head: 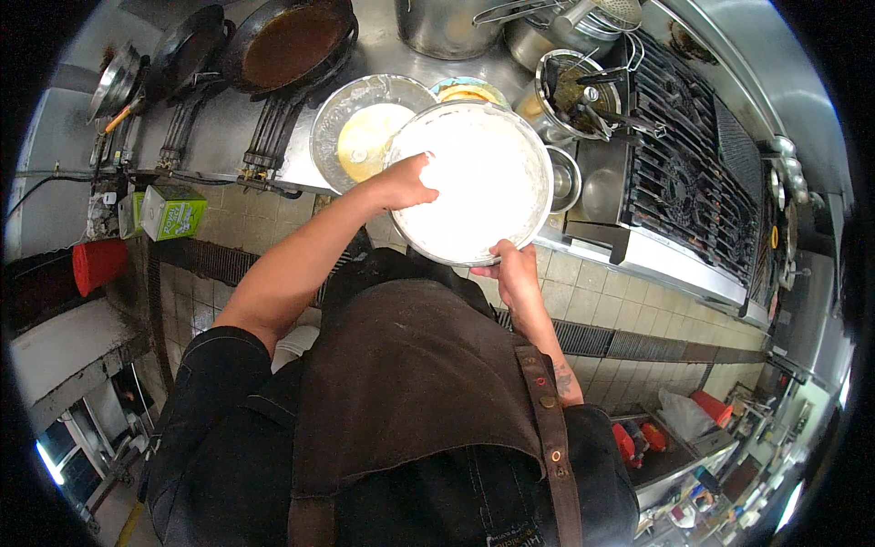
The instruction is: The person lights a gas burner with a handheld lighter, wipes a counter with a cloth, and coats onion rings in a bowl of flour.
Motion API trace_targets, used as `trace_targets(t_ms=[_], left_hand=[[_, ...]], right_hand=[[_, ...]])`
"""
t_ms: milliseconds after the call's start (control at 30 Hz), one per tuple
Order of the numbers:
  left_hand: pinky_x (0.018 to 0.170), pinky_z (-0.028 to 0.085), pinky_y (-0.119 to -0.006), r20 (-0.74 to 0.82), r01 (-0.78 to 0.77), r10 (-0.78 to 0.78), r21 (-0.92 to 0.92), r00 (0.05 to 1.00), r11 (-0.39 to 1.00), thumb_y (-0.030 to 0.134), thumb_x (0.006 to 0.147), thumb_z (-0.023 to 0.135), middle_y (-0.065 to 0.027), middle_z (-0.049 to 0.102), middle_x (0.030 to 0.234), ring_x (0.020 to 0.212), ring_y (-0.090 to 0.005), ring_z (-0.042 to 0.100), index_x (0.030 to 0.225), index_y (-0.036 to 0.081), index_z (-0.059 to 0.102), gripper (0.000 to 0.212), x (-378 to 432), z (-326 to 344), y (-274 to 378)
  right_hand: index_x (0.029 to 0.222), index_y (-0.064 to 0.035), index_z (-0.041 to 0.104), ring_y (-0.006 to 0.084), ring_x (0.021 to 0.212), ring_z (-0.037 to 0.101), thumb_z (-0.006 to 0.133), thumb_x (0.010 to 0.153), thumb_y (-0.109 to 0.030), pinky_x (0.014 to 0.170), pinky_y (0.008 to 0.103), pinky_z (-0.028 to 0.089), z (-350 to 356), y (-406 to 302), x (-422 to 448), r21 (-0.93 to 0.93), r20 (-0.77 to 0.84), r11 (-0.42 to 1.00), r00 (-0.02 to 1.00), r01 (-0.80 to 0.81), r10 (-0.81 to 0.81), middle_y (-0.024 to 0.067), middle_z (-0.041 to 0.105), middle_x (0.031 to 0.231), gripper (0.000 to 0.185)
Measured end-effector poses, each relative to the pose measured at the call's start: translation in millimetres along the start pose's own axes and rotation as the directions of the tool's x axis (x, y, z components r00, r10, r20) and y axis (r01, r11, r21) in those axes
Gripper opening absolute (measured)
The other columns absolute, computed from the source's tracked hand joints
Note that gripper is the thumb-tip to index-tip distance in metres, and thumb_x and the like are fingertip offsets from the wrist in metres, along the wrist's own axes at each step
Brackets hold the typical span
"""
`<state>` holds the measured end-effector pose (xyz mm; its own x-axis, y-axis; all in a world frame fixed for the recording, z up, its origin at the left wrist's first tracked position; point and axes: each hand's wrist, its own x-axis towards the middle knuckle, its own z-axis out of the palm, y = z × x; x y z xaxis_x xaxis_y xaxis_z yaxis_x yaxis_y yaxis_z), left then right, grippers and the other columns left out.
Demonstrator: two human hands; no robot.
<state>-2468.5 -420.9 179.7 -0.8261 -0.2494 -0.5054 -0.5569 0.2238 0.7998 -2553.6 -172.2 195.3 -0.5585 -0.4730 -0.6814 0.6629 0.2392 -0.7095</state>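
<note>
A large round metal bowl is held up in front of me, over the edge of the steel counter. Its white contents look like flour, but glare washes out the detail. At the near right rim, my right hand grips the bowl with the thumb on top. My left hand reaches over the left rim into the white contents, its fingertips lost in the brightness. Partly covered by this bowl, a second metal bowl on the counter holds a pale yellow liquid.
Dark woks sit on burners at the left. A patterned dish lies behind the bowl. Rightward are a pot of utensils, a small metal bowl and a grill with black grates. A green box stands at left.
</note>
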Motion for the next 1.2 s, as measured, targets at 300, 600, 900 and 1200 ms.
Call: trace_targets(t_ms=[300, 600, 900, 1200], left_hand=[[0.093, 0.051, -0.036, -0.306, -0.078, 0.048, -0.085, 0.951, 0.993, 0.010, 0.088, 0.067, -0.0169, 0.066, 0.114, 0.107, -0.0251, 0.064, 0.135, -0.001, 0.051, 0.051, -25, -90, -32], [0.087, 0.052, -0.045, -0.255, -0.182, 0.417, 0.622, 0.872, 0.762, 0.011, 0.086, 0.061, -0.0183, 0.062, 0.113, 0.098, -0.0386, 0.064, 0.113, 0.000, 0.065, 0.029, -10, -14, 1], [0.085, 0.053, -0.043, 0.011, -0.140, 0.315, 0.910, 0.949, 0.391, 0.009, 0.089, 0.053, -0.0150, 0.060, 0.112, 0.094, -0.0337, 0.063, 0.107, 0.003, 0.068, 0.025, 32, 20, 3], [0.094, 0.049, -0.044, -0.206, -0.297, 0.504, 0.603, 0.839, 0.740, 0.009, 0.082, 0.064, -0.0215, 0.064, 0.110, 0.107, -0.0381, 0.060, 0.117, -0.002, 0.062, 0.037, 53, 25, 6]], right_hand=[[0.134, 0.0101, 0.031, 0.0379, 0.094, 0.068, 0.048, 0.080, 0.002, 0.059, 0.0425, 0.064, -14, 8, 1, 0.069, -0.078, 0.998, 0.997, 0.001, 0.004, 0.0269, 0.057, 0.118, 0.057], [0.124, 0.0153, 0.043, 0.0367, 0.086, 0.068, 0.049, 0.080, 0.000, 0.056, 0.0394, 0.065, -9, 7, 0, 0.046, -0.078, 0.998, 0.996, 0.041, -0.038, 0.0256, 0.059, 0.116, 0.046], [0.135, 0.0076, 0.035, 0.0344, 0.093, 0.068, 0.047, 0.084, 0.000, 0.061, 0.0424, 0.063, 5, 5, -3, 0.042, 0.027, 0.998, 0.998, -0.056, 0.055, 0.0240, 0.059, 0.117, 0.054], [0.138, 0.0035, 0.031, 0.0322, 0.091, 0.068, 0.047, 0.085, 0.000, 0.060, 0.0412, 0.064, -2, 16, -9, -0.021, 0.007, 0.998, 0.998, -0.056, 0.056, 0.0224, 0.060, 0.116, 0.056]])
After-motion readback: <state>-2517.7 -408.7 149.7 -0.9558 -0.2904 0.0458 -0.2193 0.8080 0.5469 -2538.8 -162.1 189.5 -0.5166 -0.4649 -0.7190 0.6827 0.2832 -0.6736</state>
